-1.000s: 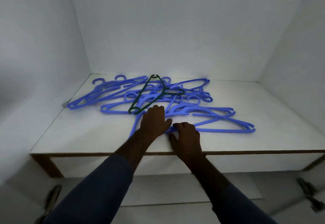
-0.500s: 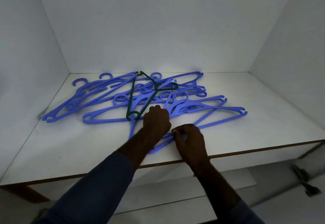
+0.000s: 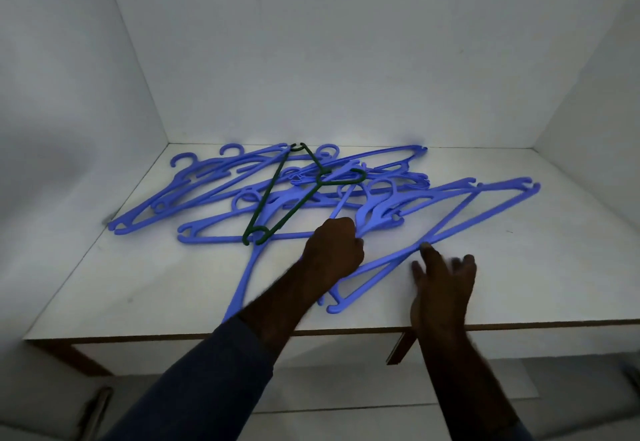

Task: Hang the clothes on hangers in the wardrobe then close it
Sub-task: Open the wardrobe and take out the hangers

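Bare shelf (image 3: 540, 278) right of hanger pile (image 3: 377, 213)

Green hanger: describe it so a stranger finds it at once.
Look at the white wardrobe shelf, where a pile of blue hangers sprawls. The green hanger lies on top of that pile, left of centre. It is the only dark green one, and thinner than the blue ones.

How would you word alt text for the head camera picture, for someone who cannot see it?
A person's left hand grips a blue hanger in a tangled pile on a white shelf, with one green hanger among them; the right hand is open nearby.
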The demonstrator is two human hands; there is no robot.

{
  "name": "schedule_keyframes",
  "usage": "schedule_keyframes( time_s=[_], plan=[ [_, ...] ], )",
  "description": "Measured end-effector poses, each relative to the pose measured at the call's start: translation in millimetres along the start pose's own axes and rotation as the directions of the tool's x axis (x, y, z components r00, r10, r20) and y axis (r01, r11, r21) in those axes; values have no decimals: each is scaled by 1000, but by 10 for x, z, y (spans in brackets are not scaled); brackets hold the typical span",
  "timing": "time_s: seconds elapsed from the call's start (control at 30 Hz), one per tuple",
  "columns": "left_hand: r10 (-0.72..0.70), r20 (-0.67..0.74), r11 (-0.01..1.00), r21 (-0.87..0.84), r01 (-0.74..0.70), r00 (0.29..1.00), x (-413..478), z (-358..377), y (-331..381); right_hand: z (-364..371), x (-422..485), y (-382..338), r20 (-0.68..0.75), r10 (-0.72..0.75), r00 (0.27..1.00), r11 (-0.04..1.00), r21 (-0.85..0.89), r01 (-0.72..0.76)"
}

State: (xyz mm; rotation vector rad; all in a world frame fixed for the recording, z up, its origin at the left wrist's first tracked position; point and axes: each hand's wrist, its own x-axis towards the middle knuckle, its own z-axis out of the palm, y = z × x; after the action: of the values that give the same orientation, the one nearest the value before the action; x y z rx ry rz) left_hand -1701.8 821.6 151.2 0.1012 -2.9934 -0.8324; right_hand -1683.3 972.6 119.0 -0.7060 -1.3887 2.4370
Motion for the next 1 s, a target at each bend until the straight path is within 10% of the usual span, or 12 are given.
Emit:
schedule_keyframes(
  time_s=[0.13,0.4,0.5,0.57,0.7,1.0],
  plan=[
    [28,-22,997,-73,-30,999,-53,161,159,48,-28,-116,241,80,967,992,73,-101],
    [189,-50,965,-176,-194,981,-54,64,186,147,141,-256,275,79,958,994,54,-97],
    [158,-302,951,-211,-227,940,34,-64,-3,190,179,-283,293,94,952,991,60,-117],
    [137,-463,991,68,-119,876,160,-149,-224,199,191,-278,307,104,946,990,55,-127],
    [-199,-184,866,427,260,963,313,-289,-562,193,200,-275,348,119,930,988,53,-147],
    [-80,-553,936,244,253,829,356,-967,-541,337,79,-364,500,188,846,962,78,-260]
  ],
)
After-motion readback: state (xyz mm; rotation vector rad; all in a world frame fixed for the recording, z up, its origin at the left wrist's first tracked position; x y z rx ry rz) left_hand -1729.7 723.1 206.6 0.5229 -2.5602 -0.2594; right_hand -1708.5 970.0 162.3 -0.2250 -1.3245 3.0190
